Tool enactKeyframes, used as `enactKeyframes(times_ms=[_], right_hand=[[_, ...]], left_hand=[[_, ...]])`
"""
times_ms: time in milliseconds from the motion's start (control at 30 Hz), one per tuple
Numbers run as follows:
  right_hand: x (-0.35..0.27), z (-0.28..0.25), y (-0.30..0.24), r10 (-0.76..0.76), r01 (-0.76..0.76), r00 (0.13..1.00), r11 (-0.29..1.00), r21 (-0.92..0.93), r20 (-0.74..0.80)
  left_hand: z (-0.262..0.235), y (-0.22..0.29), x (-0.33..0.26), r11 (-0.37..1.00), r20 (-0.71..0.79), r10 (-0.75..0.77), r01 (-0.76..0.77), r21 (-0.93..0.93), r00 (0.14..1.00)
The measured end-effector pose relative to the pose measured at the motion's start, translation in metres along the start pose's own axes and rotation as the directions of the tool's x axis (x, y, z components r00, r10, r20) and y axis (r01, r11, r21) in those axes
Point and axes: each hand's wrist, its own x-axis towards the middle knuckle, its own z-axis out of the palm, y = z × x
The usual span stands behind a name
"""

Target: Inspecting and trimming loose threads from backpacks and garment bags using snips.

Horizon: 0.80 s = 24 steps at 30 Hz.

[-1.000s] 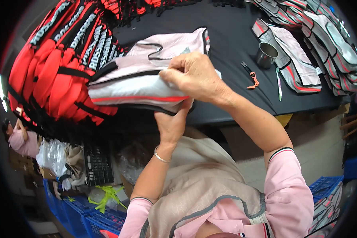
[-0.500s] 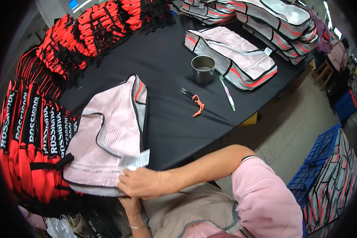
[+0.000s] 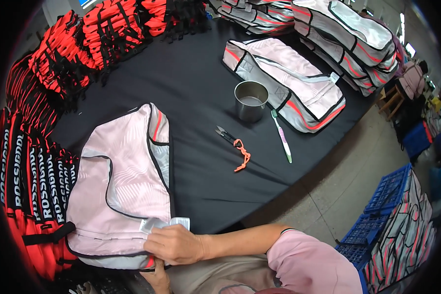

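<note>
A pale pink and grey fabric bag (image 3: 127,183) with black binding lies at the near left of the table, partly over a red stack. My right hand (image 3: 174,244) pinches the bag's near edge at its right corner, fingers closed, just below a white label (image 3: 180,223). Under that corner my left hand (image 3: 157,278) grips the same edge from below; most of its fingers are hidden. A bit of orange-red trim shows between the two hands. Thread snips (image 3: 226,135) with an orange cord lie to the right of the bag, away from both hands.
A metal cup (image 3: 251,105) and a toothbrush (image 3: 281,136) stand and lie near a second bag (image 3: 289,81). Grey bags are piled (image 3: 345,41) at the far right. Red and black strapped pieces (image 3: 39,191) line the left edge. Blue crates (image 3: 372,230) sit on the floor at right.
The view has shifted, so the table's things sit differently in the picture. The left hand has come up against the bag's near edge, where orange-red trim now shows. The label lies differently.
</note>
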Motion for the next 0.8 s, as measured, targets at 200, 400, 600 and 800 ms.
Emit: enactKeyframes(times_ms=[200,400,600,800], right_hand=[[0.035,-0.010,0.010,0.061,-0.065,0.988,0.998,-0.021,-0.144],[0.063,-0.034,0.063,0.338,-0.380,0.858,0.924,-0.035,-0.386],[0.030,-0.063,0.029,0.391,-0.377,0.912,0.918,-0.120,0.124],[0.046,-0.083,-0.029,0.340,-0.257,0.451,0.935,-0.244,0.825]], left_hand=[[0.027,0.034,0.008,0.984,0.031,-0.076,0.080,-0.161,0.997],[0.028,-0.011,-0.047,0.926,0.077,-0.352,0.359,-0.115,0.933],[-0.009,-0.024,-0.048,0.832,0.241,-0.352,0.420,-0.363,0.905],[-0.036,-0.063,-0.022,0.677,-0.119,-0.392,0.199,-0.708,0.912]])
